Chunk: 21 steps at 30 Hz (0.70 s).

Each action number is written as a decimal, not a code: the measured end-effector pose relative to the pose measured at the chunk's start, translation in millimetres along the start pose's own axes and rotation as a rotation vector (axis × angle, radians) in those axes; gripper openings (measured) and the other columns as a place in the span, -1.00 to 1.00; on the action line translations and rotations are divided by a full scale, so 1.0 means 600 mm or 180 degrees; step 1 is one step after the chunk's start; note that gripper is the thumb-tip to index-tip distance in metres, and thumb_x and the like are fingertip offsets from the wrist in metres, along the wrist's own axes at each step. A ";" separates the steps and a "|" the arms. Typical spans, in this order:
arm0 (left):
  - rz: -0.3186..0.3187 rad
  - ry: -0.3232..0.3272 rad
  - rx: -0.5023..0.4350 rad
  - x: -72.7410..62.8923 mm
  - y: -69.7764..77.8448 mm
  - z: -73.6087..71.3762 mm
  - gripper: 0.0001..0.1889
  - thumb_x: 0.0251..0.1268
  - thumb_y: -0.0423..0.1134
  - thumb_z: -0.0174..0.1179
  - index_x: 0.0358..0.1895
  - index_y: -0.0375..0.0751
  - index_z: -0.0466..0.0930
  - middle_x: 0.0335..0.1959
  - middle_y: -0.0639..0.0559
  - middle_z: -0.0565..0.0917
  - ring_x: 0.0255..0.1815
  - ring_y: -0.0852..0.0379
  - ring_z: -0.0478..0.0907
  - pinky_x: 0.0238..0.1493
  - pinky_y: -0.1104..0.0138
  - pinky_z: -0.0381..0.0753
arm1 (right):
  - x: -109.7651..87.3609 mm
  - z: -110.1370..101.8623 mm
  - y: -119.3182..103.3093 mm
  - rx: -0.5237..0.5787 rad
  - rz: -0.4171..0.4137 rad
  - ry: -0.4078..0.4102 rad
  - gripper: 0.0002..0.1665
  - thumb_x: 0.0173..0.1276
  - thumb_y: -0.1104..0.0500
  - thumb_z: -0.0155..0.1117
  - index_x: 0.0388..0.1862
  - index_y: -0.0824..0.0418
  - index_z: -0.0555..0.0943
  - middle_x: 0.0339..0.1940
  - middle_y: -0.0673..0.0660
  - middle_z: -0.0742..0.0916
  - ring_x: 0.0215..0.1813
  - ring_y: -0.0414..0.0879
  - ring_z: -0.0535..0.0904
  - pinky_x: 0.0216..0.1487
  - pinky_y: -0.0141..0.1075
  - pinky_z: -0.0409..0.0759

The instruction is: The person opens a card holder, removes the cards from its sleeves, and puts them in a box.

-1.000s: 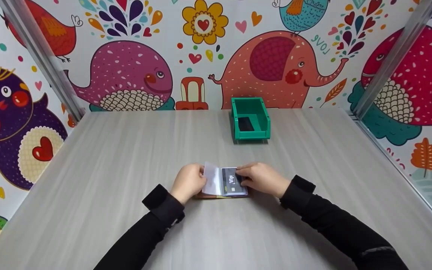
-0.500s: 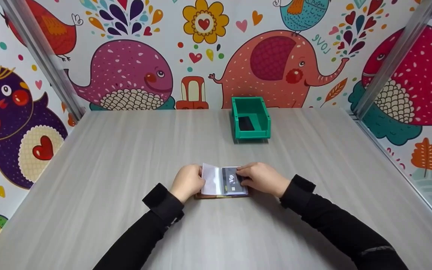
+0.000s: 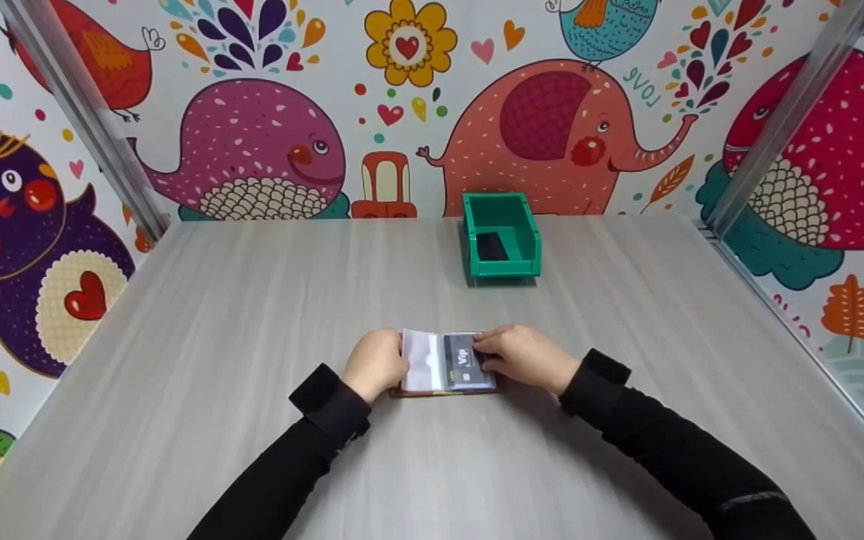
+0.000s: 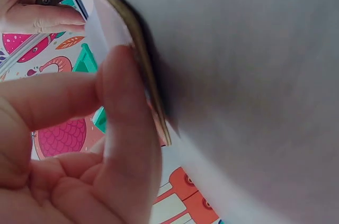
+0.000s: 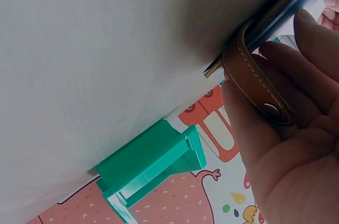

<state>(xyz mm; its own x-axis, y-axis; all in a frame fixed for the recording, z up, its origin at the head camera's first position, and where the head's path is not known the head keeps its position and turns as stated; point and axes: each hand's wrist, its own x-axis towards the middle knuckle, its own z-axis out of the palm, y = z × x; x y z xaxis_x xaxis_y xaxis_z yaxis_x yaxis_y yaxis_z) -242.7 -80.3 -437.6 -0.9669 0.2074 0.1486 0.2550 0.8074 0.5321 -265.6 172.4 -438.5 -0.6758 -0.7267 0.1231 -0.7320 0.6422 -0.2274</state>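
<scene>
A brown card holder [image 3: 421, 394] lies spread on the table between both hands, its clear plastic sleeves showing. On its right side sits a dark card marked "Vip" [image 3: 460, 361]. My left hand [image 3: 374, 364] pinches the outer edge of the left clear sleeve [image 3: 421, 361] between thumb and finger, which the left wrist view shows up close. With thumb on top, my right hand [image 3: 529, 358] grips the holder's right edge and covers part of the card. In the right wrist view, a stitched leather strap [image 5: 251, 78] with a snap stud sticks out beside the right palm.
Toward the back of the table [image 3: 289, 285] stands a green plastic bin [image 3: 505, 268], with a flat black item [image 3: 490, 247] inside. Printed walls [image 3: 417, 97] enclose the back and both sides.
The left hand has shifted slightly left, and the clear sleeve it pinches has swung over to the left and lies flatter. The right hand, the card and the bin look unchanged.
</scene>
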 end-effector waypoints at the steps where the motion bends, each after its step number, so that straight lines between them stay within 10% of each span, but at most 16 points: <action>1: -0.0008 -0.0001 0.0006 0.000 0.000 0.000 -0.70 -0.13 -0.56 0.12 -0.73 -0.13 0.27 -0.70 0.07 0.36 -0.60 0.09 0.26 -0.47 0.23 0.42 | 0.000 0.000 0.000 0.0000 -0.0004 0.0003 -0.63 0.25 0.29 0.43 0.04 0.39 0.69 0.02 0.27 0.73 0.05 0.06 0.67 0.02 -0.11 0.62; 21: -0.0028 -0.0030 0.0251 0.000 0.001 0.005 -0.84 -0.17 -0.54 0.21 -0.61 -0.27 0.43 -0.55 -0.10 0.56 -0.53 0.02 0.36 -0.31 0.12 0.56 | 0.003 0.000 0.001 -0.0017 -0.0035 0.0000 -0.64 0.26 0.29 0.42 0.03 0.39 0.69 0.00 0.27 0.74 0.04 0.06 0.68 0.03 -0.12 0.62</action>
<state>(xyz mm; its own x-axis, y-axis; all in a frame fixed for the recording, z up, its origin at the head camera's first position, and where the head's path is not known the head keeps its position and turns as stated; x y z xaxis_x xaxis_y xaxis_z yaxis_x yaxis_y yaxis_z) -242.6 -78.3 -439.8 -0.9693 0.2050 0.1359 0.2451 0.8501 0.4661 -267.0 171.7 -438.2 -0.6677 -0.7337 0.1256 -0.7399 0.6354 -0.2209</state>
